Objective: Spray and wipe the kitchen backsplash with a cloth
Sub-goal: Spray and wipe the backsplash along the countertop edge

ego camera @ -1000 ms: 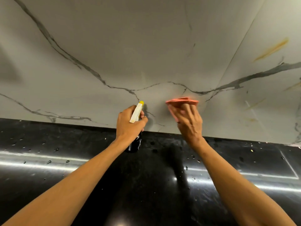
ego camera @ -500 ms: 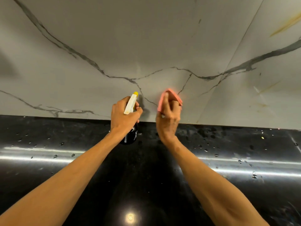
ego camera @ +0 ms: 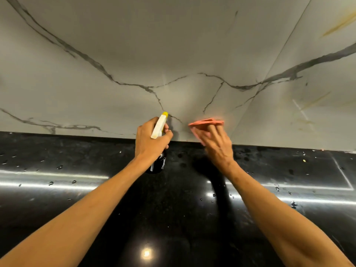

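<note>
Grips the spray bottle by its neck in the left hand, above the bench's back edge. Presses the cloth against the backsplash with the right hand, fingers straight. Probably soft and light; best pinned under flat fingers.

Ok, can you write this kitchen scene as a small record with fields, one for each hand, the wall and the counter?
left hand: grips spray bottle, yellow nozzle towards the wall
right hand: presses pink cloth on the wall, fingers fairly straight
backsplash: pale marble-look panels, grey veins, yellowish streaks at right
countertop: glossy black, scattered water droplets
</note>
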